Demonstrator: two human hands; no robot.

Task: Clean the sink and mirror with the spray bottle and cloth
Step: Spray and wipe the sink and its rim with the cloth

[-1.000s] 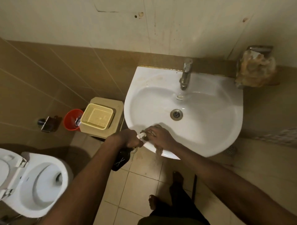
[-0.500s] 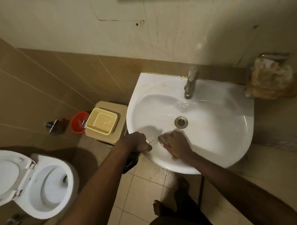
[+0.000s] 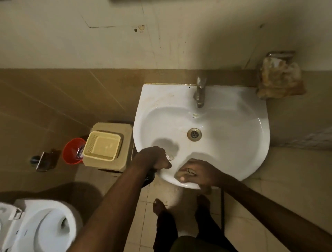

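Observation:
The white sink (image 3: 233, 152) hangs on the tiled wall, with a metal tap (image 3: 200, 93) at the back and a drain (image 3: 194, 134) in the middle. My left hand (image 3: 152, 158) grips a dark spray bottle (image 3: 149, 177) at the sink's front-left rim. Its white nozzle (image 3: 168, 158) points into the basin. My right hand (image 3: 196, 175) presses down on the front rim, with a pale cloth (image 3: 178, 174) mostly hidden under the fingers. A dark strip at the very top (image 3: 143, 0) may be the mirror's lower edge.
A beige stool carrying a yellow basket (image 3: 103, 148) stands left of the sink, with a red bucket (image 3: 71, 151) beside it. The open toilet (image 3: 41, 228) is at lower left. A crumpled rag (image 3: 280, 79) hangs at the right of the wall. My bare feet (image 3: 159, 206) stand under the sink.
My right hand slid from inside the basin back to the front rim, slightly to the right. My left hand kept the bottle at the front-left rim. The view tilted upward.

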